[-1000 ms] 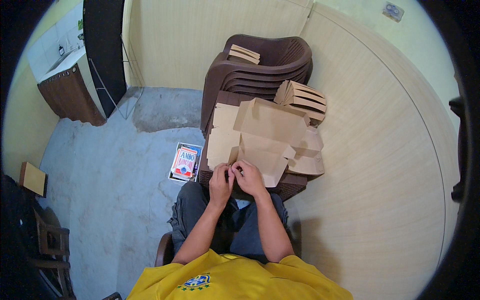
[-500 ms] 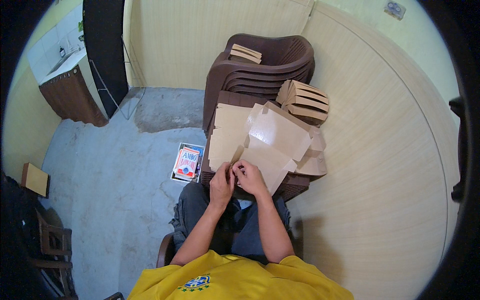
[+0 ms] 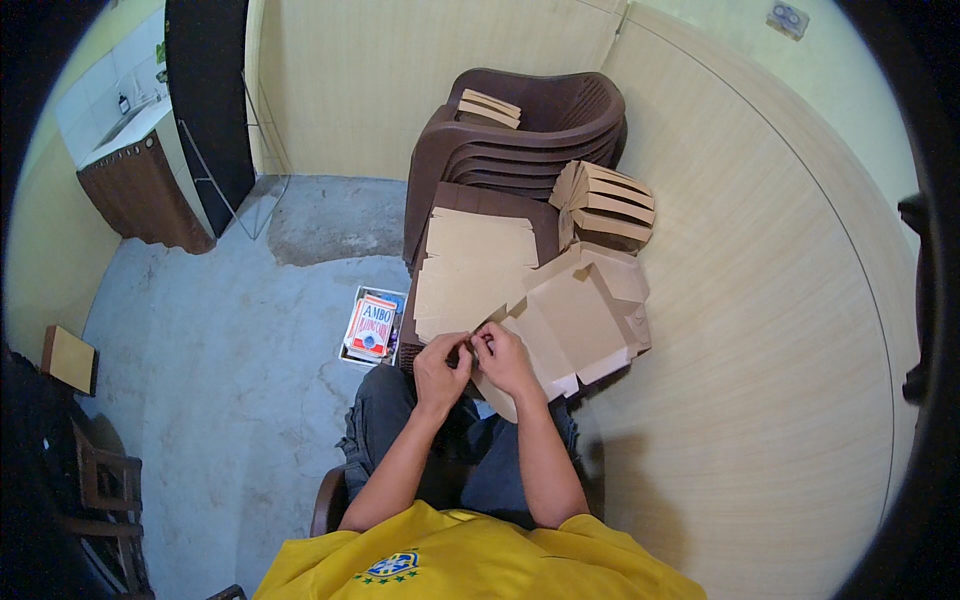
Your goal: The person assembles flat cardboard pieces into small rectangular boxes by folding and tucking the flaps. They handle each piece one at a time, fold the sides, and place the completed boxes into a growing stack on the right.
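A partly folded cardboard box blank (image 3: 572,312) lies slantwise over the right side of a brown woven-look surface (image 3: 545,212), its side flaps raised at the far right. My right hand (image 3: 503,362) pinches the blank's near left corner. Close beside it, my left hand (image 3: 440,372) is closed with its fingertips at the same corner. What lies between the fingertips is too small to make out clearly. Flat cardboard blanks (image 3: 470,262) rest on the surface to the left, partly under the held one.
Stacked brown plastic chairs (image 3: 530,140) stand behind, with folded cardboard pieces (image 3: 490,108) on the seat. A bundle of folded cardboard (image 3: 612,200) sits at the right by the wall. A white box (image 3: 370,328) with a card packet stands on the floor left. Drying rack (image 3: 225,185) farther back.
The blank has turned and dropped toward the near right, its flaps now standing up and its inner face showing. More of the flat blanks beneath is uncovered. Both hands stay at its corner.
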{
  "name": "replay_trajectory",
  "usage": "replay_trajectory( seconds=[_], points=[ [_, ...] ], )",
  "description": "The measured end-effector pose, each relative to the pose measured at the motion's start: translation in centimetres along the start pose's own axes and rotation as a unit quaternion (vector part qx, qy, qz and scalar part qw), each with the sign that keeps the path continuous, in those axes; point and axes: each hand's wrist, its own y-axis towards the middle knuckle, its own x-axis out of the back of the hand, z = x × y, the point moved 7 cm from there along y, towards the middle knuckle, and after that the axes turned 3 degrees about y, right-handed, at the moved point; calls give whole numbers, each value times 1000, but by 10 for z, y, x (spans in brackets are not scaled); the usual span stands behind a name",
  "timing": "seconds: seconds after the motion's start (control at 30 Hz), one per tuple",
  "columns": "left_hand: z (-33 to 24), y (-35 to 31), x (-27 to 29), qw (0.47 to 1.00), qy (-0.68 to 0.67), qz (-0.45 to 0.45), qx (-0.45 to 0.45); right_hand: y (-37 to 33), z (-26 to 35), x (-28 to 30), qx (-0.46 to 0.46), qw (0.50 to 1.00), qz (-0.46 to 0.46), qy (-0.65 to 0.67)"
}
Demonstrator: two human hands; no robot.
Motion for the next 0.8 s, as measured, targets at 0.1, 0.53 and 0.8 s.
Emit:
replay_trajectory(
  seconds=[0.1, 0.53, 0.8],
  points=[
    [-3, 0, 1, 1000, -5, -13, 1, -4, 8, 4, 33, 998, -54, 23],
    [-6, -5, 3, 997, 57, 50, -11, -4, 2, 28, 11, 948, -244, 205],
    [15, -28, -22, 952, -265, 109, 107, -12, -6, 8, -34, 976, -136, 165]
  ],
)
